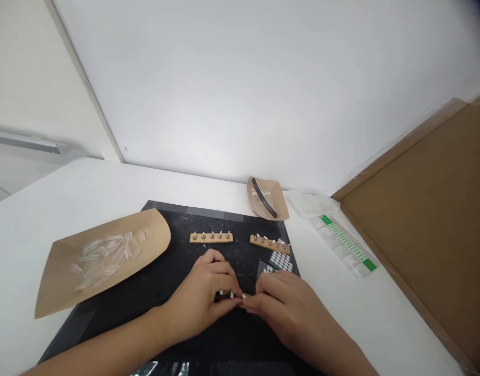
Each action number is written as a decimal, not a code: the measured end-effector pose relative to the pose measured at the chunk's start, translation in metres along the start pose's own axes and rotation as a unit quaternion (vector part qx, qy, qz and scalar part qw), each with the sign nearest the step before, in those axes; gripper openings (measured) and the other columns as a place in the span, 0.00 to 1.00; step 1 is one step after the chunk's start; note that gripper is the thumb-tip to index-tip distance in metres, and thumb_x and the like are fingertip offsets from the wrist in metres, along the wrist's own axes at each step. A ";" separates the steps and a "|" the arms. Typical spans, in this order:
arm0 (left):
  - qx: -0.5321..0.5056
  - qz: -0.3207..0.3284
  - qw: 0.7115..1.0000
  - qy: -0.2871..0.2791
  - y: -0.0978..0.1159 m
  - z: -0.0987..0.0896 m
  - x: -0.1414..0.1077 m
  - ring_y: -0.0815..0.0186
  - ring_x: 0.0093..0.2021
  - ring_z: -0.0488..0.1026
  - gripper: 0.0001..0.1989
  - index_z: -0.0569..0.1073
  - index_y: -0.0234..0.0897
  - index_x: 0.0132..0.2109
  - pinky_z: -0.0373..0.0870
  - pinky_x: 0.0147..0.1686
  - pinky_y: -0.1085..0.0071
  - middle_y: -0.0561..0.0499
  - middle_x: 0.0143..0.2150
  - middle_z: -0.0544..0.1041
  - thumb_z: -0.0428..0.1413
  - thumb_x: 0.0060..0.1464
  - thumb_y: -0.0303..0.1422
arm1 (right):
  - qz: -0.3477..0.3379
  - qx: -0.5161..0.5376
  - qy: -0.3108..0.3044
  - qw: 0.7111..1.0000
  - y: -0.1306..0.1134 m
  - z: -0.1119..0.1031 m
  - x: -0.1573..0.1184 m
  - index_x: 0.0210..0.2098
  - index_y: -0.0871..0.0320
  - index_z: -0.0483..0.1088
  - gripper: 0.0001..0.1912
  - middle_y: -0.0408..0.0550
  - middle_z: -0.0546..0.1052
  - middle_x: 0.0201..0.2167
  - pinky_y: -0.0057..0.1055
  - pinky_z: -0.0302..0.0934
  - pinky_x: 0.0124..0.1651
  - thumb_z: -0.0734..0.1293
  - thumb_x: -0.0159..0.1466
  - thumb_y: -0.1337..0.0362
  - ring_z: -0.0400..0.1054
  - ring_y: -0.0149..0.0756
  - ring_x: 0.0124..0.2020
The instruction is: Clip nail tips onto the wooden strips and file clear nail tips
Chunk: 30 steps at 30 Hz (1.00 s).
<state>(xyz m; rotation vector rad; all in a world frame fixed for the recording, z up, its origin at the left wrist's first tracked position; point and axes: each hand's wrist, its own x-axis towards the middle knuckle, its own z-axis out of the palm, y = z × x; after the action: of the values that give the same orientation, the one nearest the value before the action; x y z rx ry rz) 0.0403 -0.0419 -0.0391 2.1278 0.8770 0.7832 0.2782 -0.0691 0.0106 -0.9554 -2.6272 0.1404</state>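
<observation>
Near the front of the black mat [177,313], my left hand [208,287] is closed, thumb and forefinger pinching at a small cork-coloured strip [246,301] that carries small white tabs. My right hand [279,303] is closed on the right part of the same strip, its fingertips close to my left ones. Both hands cover much of the strip. Behind them lie two similar strips with metal pegs, one in the middle [211,238] and a tilted one [270,244] to the right. White oval stickers [281,261] on sheets lie just behind my right hand.
A brown paper tray [146,256] of clear plastic pieces [107,256] stands at the left. At the back, a smaller paper tray [281,201] holds a dark curved file [264,198]. To the right are a clear case [330,237] with a green-edged strip [347,241] and a cardboard box [428,209].
</observation>
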 end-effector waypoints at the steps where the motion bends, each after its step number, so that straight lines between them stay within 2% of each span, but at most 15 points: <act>1: 0.000 0.000 1.000 0.000 0.000 0.000 0.000 0.58 0.46 0.69 0.02 0.84 0.43 0.39 0.67 0.49 0.61 0.52 0.39 0.83 0.67 0.62 0.30 | 0.004 0.013 0.001 1.000 0.001 0.000 -0.001 0.37 0.56 0.74 0.13 0.43 0.72 0.31 0.34 0.48 0.33 0.63 0.78 0.65 0.61 0.35 0.30; 7: 0.000 -0.003 1.000 -0.003 0.002 -0.001 0.001 0.58 0.45 0.69 0.03 0.84 0.43 0.40 0.68 0.47 0.62 0.51 0.37 0.83 0.66 0.63 0.30 | 0.046 0.108 0.009 0.993 0.009 -0.001 -0.004 0.45 0.54 0.76 0.04 0.44 0.75 0.36 0.32 0.56 0.37 0.68 0.75 0.64 0.68 0.35 0.36; 12: -0.002 0.003 1.000 -0.003 0.002 0.000 0.001 0.58 0.45 0.68 0.03 0.84 0.44 0.40 0.67 0.47 0.61 0.51 0.37 0.83 0.66 0.63 0.30 | 0.088 0.132 -0.004 0.987 0.011 0.001 -0.003 0.45 0.54 0.76 0.04 0.45 0.75 0.39 0.33 0.59 0.40 0.73 0.71 0.63 0.70 0.36 0.40; 15: -0.004 0.003 1.000 -0.004 0.002 0.000 0.001 0.57 0.45 0.68 0.04 0.84 0.43 0.40 0.67 0.47 0.61 0.51 0.38 0.83 0.66 0.63 0.29 | 0.088 0.146 -0.020 0.985 0.009 0.002 -0.001 0.44 0.54 0.76 0.04 0.44 0.75 0.40 0.33 0.59 0.42 0.74 0.70 0.65 0.70 0.37 0.41; 30: -0.001 0.009 1.000 0.010 0.001 0.003 -0.002 0.57 0.46 0.68 0.04 0.83 0.43 0.39 0.67 0.48 0.60 0.50 0.39 0.82 0.64 0.62 0.28 | 0.078 0.126 0.008 0.989 0.002 0.005 0.001 0.41 0.54 0.75 0.03 0.44 0.75 0.38 0.34 0.58 0.41 0.71 0.69 0.69 0.69 0.37 0.39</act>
<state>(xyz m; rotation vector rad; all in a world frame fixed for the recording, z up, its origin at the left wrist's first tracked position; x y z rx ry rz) 0.0419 -0.0454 -0.0407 2.1325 0.8686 0.8163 0.2774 -0.0669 0.0058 -1.0641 -2.4434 0.4875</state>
